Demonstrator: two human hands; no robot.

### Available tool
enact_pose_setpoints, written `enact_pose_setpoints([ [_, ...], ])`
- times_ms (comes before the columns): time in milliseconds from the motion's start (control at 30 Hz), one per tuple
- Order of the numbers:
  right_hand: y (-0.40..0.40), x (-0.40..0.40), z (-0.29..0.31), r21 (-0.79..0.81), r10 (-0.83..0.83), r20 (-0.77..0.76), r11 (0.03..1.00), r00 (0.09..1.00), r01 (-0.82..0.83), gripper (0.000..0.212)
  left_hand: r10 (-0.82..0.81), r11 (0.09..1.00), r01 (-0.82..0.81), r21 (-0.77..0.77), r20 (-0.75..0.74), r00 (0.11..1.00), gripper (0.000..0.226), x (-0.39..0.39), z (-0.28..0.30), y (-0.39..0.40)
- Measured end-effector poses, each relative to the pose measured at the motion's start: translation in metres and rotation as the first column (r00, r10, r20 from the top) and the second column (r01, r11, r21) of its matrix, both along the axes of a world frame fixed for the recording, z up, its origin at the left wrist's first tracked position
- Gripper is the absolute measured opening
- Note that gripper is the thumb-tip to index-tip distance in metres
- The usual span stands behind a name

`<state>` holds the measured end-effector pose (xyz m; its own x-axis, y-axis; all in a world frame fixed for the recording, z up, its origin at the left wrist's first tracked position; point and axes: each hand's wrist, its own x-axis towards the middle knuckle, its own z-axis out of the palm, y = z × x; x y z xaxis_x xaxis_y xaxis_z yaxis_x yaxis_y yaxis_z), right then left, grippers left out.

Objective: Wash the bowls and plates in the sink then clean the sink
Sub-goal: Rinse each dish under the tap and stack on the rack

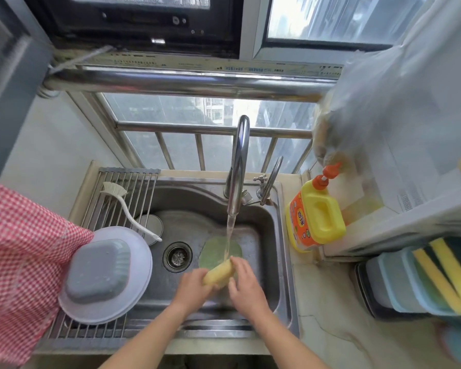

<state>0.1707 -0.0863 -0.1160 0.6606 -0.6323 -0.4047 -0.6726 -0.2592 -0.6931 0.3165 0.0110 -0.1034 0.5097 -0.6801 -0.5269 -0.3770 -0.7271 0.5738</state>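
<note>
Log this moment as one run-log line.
left hand: holds sponge | right hand: holds sponge | tap: running | plates: on rack

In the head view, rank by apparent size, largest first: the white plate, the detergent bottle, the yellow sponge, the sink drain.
1. white plate
2. detergent bottle
3 and 4. yellow sponge and sink drain: alike; hands hide part of the sponge.

2 hands (194, 287), 1 sponge (218, 274), 2 faucets (237, 166)
</note>
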Motion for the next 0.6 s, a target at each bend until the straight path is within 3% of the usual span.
enact_pose_setpoints([
  [100,0.011,0.013,0.010,0.110,-0.026,0.049,0.994,0.998,0.020,0.057,0.282,0.958,-0.285,0.015,-0.205,0.937,0.016,-0.005,0.008,-0.008],
  [133,0.014,0.017,0.012,0.122,-0.026,0.084,0.992,0.996,0.015,0.054,0.371,0.921,-0.389,0.010,-0.321,0.871,0.016,-0.006,0.008,-0.010],
  [200,0.021,0.023,0.014,0.102,-0.020,0.120,0.995,0.993,0.008,0.045,0.534,0.792,-0.607,0.070,-0.560,0.633,0.021,-0.011,0.009,-0.016],
  [233,0.025,0.025,0.013,0.071,-0.016,0.115,0.997,0.993,0.008,0.043,0.586,0.725,-0.678,0.120,-0.626,0.515,0.023,-0.013,0.012,-0.018],
  [300,0.030,0.026,0.005,0.020,-0.006,0.067,1.000,0.998,0.005,0.045,0.617,0.672,-0.718,0.180,-0.673,0.409,0.028,-0.016,0.012,-0.019],
  [467,0.014,0.027,-0.018,0.060,0.012,-0.124,0.998,0.992,-0.004,0.054,0.529,0.745,-0.645,0.171,-0.740,0.416,0.026,-0.027,0.015,-0.011],
  [600,-0.002,0.030,-0.024,0.172,-0.061,-0.215,0.980,0.975,0.100,0.070,0.482,0.750,-0.646,0.142,-0.787,0.386,0.027,-0.025,0.009,-0.003],
])
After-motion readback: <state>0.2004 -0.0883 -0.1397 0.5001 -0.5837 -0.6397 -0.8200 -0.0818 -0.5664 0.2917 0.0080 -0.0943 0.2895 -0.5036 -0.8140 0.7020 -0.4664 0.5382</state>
